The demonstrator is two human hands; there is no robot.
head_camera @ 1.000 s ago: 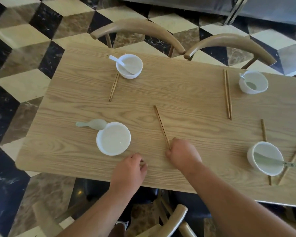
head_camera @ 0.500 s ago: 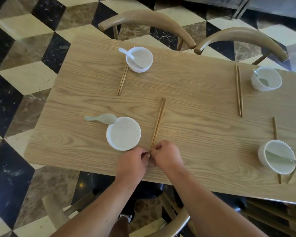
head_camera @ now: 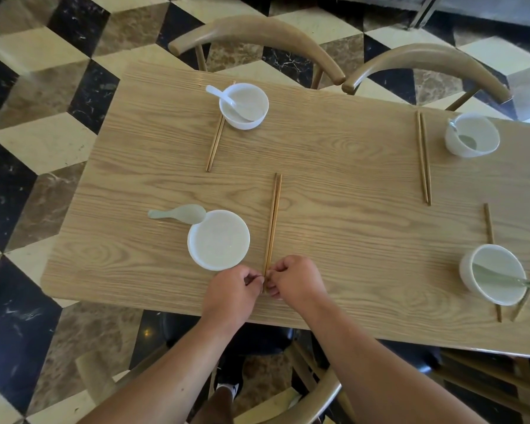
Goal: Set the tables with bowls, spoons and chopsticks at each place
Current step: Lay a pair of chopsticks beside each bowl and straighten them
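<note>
Wooden table [head_camera: 349,246], four places laid, one pair of chopsticks [head_camera: 273,228] in hand
Left hand [head_camera: 231,293] and right hand [head_camera: 294,280] meet by the near edge, fingers curled, each pinching the near end of the pair; the two sticks lie flat and side by side on the table, pointing away, just right of the near-left bowl [head_camera: 218,239] and apart from it. Pale spoon [head_camera: 178,213] on the table at that bowl's far-left rim. Far-left bowl [head_camera: 244,106] holds a white spoon [head_camera: 224,97]; far-left chopsticks [head_camera: 215,145] run out from under its left side. Far-right bowl [head_camera: 471,134] has a spoon inside; far-right chopsticks [head_camera: 423,157] lie to its left, apart. Near-right bowl [head_camera: 491,273] carries a long spoon [head_camera: 508,280] across its rim, with two sticks splayed around it, one [head_camera: 489,224] passing behind it
</note>
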